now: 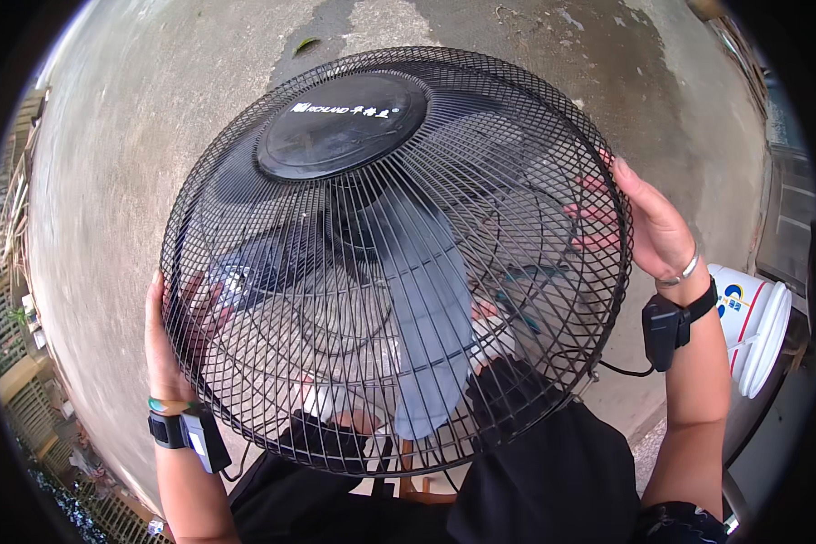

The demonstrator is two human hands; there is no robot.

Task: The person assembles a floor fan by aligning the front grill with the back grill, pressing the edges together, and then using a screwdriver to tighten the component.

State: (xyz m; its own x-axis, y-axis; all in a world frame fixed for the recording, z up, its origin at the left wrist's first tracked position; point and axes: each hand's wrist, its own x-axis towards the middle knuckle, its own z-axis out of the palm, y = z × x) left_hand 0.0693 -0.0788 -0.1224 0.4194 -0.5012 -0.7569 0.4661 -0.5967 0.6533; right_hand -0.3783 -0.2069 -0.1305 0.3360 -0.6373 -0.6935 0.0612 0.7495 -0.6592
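Observation:
A large black electric fan head (pixel 344 122) fills the middle of the view, its domed wire guard (pixel 517 272) tilted up toward me. Inside the wires a grey blade (pixel 426 308) shows, and a round black badge sits at the guard's far side. My left hand (pixel 161 335) grips the left rim, thumb outside and fingers seen dimly through the wires. At the right rim, my right hand (pixel 648 222) has its fingers curled behind the guard and its thumb along the edge. The fan's back is mostly hidden behind the blade and mesh.
Grey concrete ground (pixel 118 199) spreads around, with a damp dark patch at the far right. A green leaf (pixel 306 43) lies beyond the fan. To the right stands a white bucket (pixel 748 331); slatted fencing (pixel 27 399) runs along the left. My black-clad legs are below the guard.

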